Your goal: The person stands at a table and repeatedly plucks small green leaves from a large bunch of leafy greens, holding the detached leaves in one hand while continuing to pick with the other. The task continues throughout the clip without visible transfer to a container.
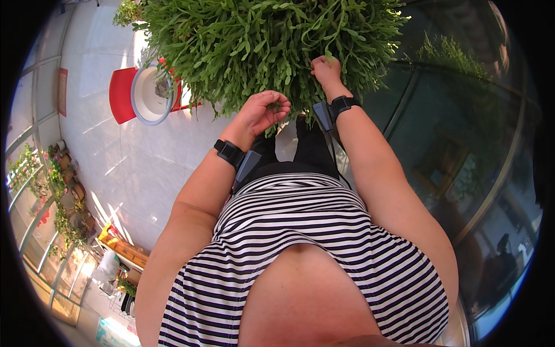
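A large, bushy holiday cactus [260,52] with flat, segmented green stems hangs over the top of the head view. Below its lower fringe is my left hand [268,110], palm turned partly up and fingers curled. A little green shows between thumb and fingertips, but whether they grip it is unclear. My right hand [326,69] is up against the stems on the right side, its fingers folded in. A pale stem segment [329,55] shows just above that hand; the fingers hide whatever may be between them. Each wrist wears a black strap with a grey device.
On the left, a white basin [149,97] holding a tangled greyish bunch rests on a red stool [120,95]. Dark glass panels [455,130] stand close on my right. Potted flowering plants [65,191] line the windows at far left, past the tiled floor [143,160].
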The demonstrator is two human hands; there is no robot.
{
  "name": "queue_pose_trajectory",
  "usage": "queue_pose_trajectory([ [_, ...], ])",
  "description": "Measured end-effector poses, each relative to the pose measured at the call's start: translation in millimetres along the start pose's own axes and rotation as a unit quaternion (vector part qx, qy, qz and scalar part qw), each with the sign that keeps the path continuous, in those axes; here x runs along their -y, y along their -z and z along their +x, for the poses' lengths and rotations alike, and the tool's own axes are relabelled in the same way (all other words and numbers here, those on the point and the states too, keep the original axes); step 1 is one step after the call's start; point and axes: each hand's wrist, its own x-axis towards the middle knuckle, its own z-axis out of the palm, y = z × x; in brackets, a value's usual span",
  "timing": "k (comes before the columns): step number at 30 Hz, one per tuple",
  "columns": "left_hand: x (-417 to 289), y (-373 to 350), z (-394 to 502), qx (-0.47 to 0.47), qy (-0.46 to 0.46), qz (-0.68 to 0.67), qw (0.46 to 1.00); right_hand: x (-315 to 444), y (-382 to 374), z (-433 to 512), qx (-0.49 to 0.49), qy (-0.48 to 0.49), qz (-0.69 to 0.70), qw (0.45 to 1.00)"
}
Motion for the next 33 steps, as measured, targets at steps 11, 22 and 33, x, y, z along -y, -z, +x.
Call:
queue_pose_trajectory([
  [11, 5.0, -9.5, 7.7, -0.013, 0.03, -0.09, 0.995, 75.8, 14.0, -142.8, 0.096, 0.332, -0.112, 0.932],
  [22, 7.8, -5.4, 8.0, 0.014, 0.007, -0.057, 0.998, 78.7, 0.3, -151.6, 0.125, 0.424, -0.254, 0.86],
  [33, 3.5, 10.6, -2.9, 0.003, 0.003, -0.04, 0.999, 113.7, -32.8, -40.7, 0.133, 0.217, -0.305, 0.918],
])
